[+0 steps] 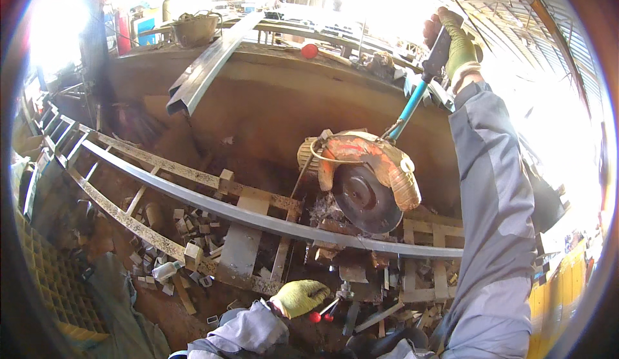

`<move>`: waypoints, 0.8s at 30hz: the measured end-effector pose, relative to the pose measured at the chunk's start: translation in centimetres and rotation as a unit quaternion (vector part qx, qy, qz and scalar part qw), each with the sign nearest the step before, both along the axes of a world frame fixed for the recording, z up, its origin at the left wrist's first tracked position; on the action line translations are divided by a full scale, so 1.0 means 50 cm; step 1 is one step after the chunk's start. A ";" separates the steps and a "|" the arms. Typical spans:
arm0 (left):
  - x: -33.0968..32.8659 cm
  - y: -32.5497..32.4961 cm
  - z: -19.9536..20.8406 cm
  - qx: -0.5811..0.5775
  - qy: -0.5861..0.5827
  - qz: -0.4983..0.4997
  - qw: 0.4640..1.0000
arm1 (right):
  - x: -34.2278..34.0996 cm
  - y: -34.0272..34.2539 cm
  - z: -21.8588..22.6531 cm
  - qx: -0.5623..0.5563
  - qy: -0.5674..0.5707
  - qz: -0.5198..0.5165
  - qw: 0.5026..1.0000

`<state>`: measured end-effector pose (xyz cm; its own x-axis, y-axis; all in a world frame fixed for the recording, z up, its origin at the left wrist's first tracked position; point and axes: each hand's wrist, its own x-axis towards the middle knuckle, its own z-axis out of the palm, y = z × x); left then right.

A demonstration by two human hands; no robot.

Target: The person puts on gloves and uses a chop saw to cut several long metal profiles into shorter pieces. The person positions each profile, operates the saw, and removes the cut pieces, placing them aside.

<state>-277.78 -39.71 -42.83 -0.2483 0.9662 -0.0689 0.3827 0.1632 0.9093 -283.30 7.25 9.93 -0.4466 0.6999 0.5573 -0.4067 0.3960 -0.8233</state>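
My right hand (pixel 456 40), in a yellow-green glove, is raised high at the upper right and wrapped round the black handle of a cut-off saw (pixel 363 156). A blue bar (pixel 409 109) runs from that handle down to the saw's worn orange guard. The dark cutting disc (pixel 367 199) stands over a long grey metal tube (pixel 251 216), its lower edge at the tube. My left hand (pixel 301 298), gloved too, hovers low near the clamp handle (pixel 331 309) with red knobs. Its fingers are loosely bent, with nothing seen in them.
The tube lies across a speckled metal frame (pixel 155 178). Cut tube pieces (pixel 187 223) litter the ground below, beside a plastic bottle (pixel 166 271). Yellow grating (pixel 55 275) stands at left. Behind, a ledge carries a metal channel (pixel 216 62) and a bucket (pixel 193 30).
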 end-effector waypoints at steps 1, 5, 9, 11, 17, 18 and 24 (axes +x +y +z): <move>-0.002 0.000 0.000 -0.018 -0.003 -0.010 1.000 | -0.012 0.005 0.001 -0.010 -0.003 -0.007 1.000; -0.008 0.003 0.005 -0.064 -0.009 -0.057 0.996 | -0.030 0.037 -0.006 0.003 -0.027 -0.008 1.000; -0.003 0.004 0.015 -0.083 -0.064 -0.106 0.989 | 0.011 0.050 -0.057 0.023 -0.091 0.035 0.995; 0.004 0.006 0.013 -0.120 -0.069 -0.141 0.980 | 0.064 0.021 -0.114 0.104 -0.112 -0.039 0.988; 0.049 -0.019 -0.012 -0.084 -0.031 -0.130 0.987 | 0.438 -0.279 -0.521 -0.050 -0.045 -0.056 0.996; 0.065 -0.027 -0.015 -0.094 0.038 -0.111 0.989 | 0.498 -0.334 -0.613 -0.073 -0.006 -0.032 0.997; 0.185 0.015 0.003 -0.305 0.189 -0.113 0.927 | 0.820 -0.618 -1.103 -0.186 -0.298 -0.043 0.935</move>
